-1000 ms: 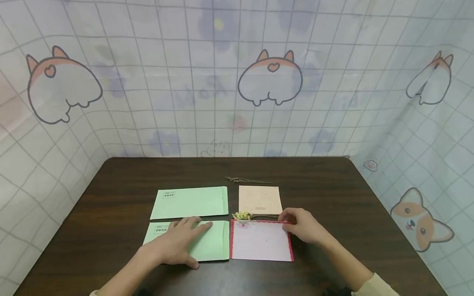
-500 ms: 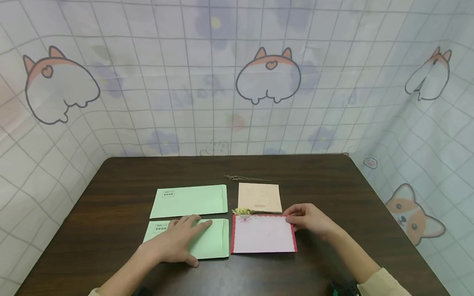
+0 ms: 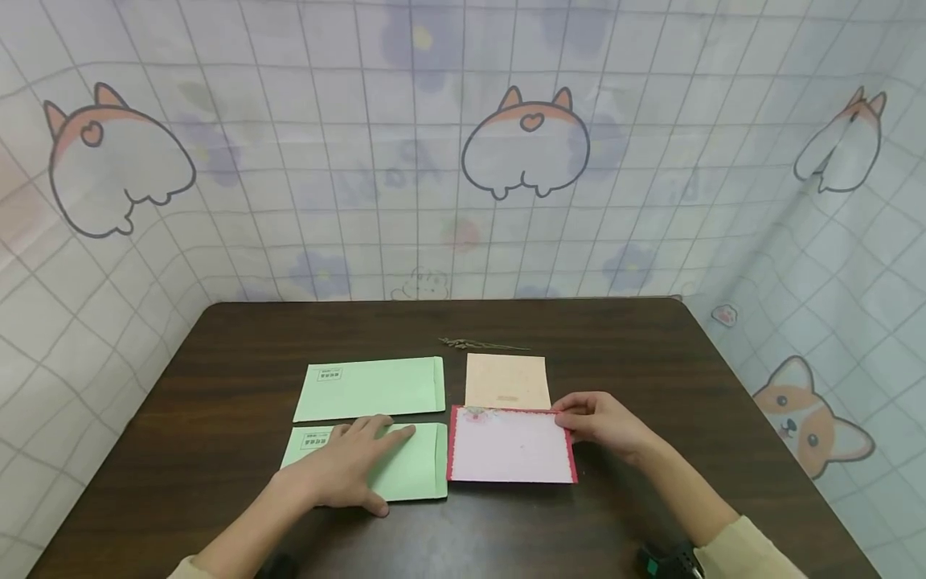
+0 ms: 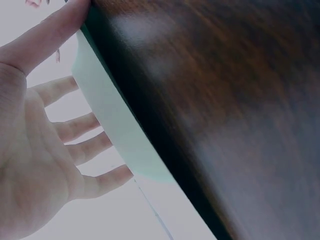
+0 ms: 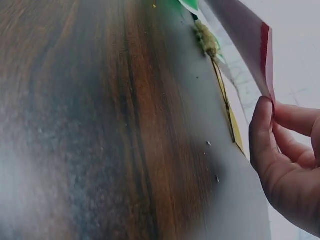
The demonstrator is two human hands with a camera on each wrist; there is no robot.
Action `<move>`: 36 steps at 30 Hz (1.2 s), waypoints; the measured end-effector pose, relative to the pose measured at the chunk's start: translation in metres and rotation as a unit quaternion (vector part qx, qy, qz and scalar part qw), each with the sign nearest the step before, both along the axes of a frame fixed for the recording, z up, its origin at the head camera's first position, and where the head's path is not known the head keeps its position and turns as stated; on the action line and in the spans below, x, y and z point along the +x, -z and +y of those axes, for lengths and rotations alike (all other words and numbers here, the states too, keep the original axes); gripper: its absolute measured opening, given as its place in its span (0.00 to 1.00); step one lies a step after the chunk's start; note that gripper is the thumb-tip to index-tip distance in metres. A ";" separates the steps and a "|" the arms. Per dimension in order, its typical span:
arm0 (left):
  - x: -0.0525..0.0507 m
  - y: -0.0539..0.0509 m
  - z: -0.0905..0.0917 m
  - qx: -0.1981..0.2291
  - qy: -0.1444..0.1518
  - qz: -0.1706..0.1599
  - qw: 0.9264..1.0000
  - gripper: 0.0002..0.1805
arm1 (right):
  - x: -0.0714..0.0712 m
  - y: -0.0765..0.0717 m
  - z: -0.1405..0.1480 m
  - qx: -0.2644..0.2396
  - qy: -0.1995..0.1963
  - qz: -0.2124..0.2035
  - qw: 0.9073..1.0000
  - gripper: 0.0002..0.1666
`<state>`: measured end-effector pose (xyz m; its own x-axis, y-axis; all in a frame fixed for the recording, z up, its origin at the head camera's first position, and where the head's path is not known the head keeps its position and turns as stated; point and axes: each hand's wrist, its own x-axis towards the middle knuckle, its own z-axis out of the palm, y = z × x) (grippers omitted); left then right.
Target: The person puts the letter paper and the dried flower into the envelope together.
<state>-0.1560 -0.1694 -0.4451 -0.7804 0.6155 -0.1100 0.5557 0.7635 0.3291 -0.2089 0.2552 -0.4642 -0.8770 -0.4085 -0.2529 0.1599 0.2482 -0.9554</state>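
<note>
In the head view my right hand [image 3: 604, 422] pinches the upper right corner of a white card with a red scalloped border [image 3: 510, 446]. The right wrist view has this card [image 5: 245, 37] raised off the table, with thumb and fingers at its edge. Below it lies a dried sprig with a yellow flower head [image 5: 206, 39], mostly hidden by the card in the head view. Spread fingers of my left hand [image 3: 347, 462] rest on the nearer green envelope [image 3: 415, 466]; the left wrist view shows the hand [image 4: 45, 145] with its fingertips and thumb on the envelope's edges.
Another green envelope [image 3: 369, 390] lies just behind the first. A beige card [image 3: 506, 379] sits behind the red-bordered one, and a thin dried sprig [image 3: 485, 344] lies farther back. A patterned curtain [image 3: 405, 161] surrounds the dark wooden table [image 3: 615, 338].
My right hand has lifted the red-bordered card and shifted it slightly away, so the card now covers the yellow sprig in the head view. My left hand has stayed on the envelope.
</note>
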 end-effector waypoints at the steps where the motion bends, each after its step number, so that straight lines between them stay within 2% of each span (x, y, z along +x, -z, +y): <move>1: 0.000 0.000 0.000 0.000 0.000 0.002 1.000 0.57 | -0.001 -0.001 -0.001 0.001 -0.001 0.003 1.000 0.20; 17: 0.000 -0.001 0.000 0.000 0.000 -0.001 1.000 0.57 | -0.001 0.006 -0.020 0.027 -0.014 0.050 0.998 0.14; 27: 0.000 0.000 0.001 0.000 -0.010 -0.012 1.000 0.59 | 0.001 0.002 -0.022 0.044 -0.023 0.061 0.997 0.14; 36: -0.001 -0.001 0.000 0.000 -0.004 -0.016 1.000 0.58 | 0.001 0.004 -0.034 0.050 -0.031 0.073 0.996 0.12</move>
